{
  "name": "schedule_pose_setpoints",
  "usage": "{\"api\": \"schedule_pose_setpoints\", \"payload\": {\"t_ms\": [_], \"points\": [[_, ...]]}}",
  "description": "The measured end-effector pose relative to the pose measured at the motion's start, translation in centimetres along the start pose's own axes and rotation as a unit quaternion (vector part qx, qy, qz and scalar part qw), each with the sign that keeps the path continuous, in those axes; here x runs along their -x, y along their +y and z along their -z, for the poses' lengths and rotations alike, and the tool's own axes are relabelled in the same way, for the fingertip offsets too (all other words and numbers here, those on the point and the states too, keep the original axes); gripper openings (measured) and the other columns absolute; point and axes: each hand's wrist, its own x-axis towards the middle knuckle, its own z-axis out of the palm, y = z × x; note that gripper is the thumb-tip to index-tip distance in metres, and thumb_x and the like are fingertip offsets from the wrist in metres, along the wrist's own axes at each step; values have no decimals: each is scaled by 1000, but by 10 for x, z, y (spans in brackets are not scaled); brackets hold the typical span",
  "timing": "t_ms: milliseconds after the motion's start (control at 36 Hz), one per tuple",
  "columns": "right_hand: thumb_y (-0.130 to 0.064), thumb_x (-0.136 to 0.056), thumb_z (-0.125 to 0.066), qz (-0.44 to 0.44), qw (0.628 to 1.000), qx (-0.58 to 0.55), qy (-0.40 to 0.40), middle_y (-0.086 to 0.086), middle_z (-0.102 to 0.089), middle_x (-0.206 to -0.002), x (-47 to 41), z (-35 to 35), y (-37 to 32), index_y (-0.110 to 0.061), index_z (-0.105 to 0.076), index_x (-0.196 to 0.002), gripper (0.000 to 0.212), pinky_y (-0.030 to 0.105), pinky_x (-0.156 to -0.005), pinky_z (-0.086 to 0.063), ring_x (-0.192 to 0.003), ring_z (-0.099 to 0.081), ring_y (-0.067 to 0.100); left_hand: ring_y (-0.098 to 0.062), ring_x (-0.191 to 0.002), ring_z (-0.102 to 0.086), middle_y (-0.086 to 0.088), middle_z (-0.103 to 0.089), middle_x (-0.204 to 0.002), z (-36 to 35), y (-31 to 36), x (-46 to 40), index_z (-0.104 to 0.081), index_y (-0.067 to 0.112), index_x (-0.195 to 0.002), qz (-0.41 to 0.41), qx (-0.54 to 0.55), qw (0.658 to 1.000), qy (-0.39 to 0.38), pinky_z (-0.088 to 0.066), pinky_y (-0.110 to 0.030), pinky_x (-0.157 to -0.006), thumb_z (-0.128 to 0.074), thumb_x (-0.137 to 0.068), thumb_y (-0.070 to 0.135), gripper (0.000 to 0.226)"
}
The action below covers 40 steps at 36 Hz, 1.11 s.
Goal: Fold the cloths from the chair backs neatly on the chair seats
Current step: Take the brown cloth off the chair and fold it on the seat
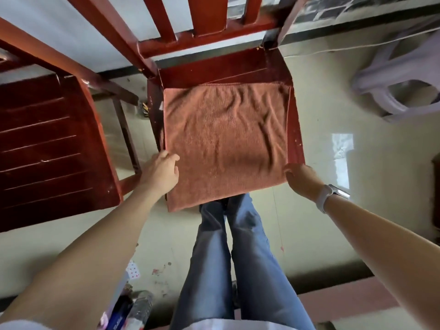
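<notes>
An orange-brown cloth lies spread flat over the seat of a red wooden chair, its near edge hanging a little past the seat front. My left hand rests at the cloth's near left corner, fingers curled at its edge. At the near right corner my right hand, with a watch on its wrist, grips the cloth's edge. The chair's slatted back stands beyond the cloth with nothing hanging on it.
A second red wooden chair stands close on the left, its slatted seat bare. A pale plastic stool lies at the right. My legs in blue jeans stand before the chair. Bottles and clutter sit on the floor lower left.
</notes>
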Motion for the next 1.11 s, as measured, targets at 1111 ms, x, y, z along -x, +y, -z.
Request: {"api": "schedule_pose_setpoints", "payload": {"t_ms": [1111], "points": [[-6, -85, -54, 149, 970, -26, 189, 17, -55, -113, -167, 84, -52, -1, -63, -102, 20, 29, -91, -34, -108, -47, 32, -29, -101, -54, -10, -59, -102, 48, 4, -150, -63, 4, -88, -27, 39, 981, 188, -40, -37, -79, -61, -84, 8, 5]]}}
